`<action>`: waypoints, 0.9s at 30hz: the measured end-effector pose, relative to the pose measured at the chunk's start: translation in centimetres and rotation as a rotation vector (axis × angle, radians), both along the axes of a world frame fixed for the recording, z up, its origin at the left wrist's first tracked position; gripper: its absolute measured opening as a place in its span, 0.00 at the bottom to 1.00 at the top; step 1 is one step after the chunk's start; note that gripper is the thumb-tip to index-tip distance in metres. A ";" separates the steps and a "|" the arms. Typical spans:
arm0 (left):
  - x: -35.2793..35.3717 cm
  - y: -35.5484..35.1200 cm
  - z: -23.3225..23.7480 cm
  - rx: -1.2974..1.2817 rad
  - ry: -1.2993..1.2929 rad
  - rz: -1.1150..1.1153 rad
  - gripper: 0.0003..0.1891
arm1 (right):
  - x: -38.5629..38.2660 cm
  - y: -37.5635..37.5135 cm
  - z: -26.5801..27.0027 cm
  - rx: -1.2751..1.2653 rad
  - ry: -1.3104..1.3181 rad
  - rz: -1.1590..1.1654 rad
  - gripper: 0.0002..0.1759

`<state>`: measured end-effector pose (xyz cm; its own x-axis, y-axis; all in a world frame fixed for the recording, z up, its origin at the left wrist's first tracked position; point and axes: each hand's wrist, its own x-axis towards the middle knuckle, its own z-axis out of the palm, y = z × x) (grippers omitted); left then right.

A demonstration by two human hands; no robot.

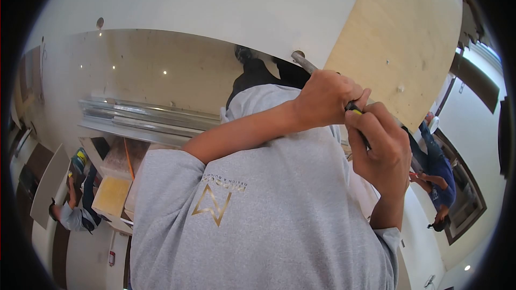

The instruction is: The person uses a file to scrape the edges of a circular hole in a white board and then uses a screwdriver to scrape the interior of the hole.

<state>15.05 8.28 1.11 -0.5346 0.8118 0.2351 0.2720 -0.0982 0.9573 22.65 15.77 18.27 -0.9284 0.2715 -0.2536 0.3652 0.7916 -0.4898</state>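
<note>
My left hand point(329, 98) is closed around a grey metal bar point(305, 63) that sticks out past the fist. The bar's tip overlaps a round hole point(299, 53) near the edge of a white panel. My right hand point(380, 145) is closed just beside the left, its fingers wrapped around a black-and-yellow handle point(352, 108). The two hands nearly touch, and the left fist hides whatever joins bar and handle. My left forearm crosses in front of my grey shirt point(269, 204).
A bare plywood sheet point(400, 37) adjoins the white panel point(215, 0). Long metal profiles point(150, 115) lie at left, beside boxes point(112, 193). One person point(75, 215) works at far left near a board; another person point(442, 174) stands at right.
</note>
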 end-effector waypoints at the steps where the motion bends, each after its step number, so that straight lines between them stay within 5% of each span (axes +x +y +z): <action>1: 0.1 -0.4 -0.1 0.028 0.033 0.019 0.24 | 0.1 -0.3 0.0 0.021 -0.010 0.063 0.11; 4: 0.8 -1.9 -1.3 0.073 0.089 0.085 0.24 | 0.6 -1.6 -1.2 0.071 -0.014 0.293 0.11; 9: 0.6 -1.8 -0.8 0.083 0.064 0.057 0.18 | 1.0 -1.4 -1.3 0.076 0.011 0.145 0.11; 15: -2.5 -2.2 0.7 0.061 -0.158 -0.390 0.10 | 1.7 -2.2 -1.4 0.018 0.092 -0.039 0.11; 27: -2.0 -0.9 0.1 0.003 0.010 -0.489 0.05 | 1.7 -3.0 -1.2 0.018 0.091 -0.239 0.09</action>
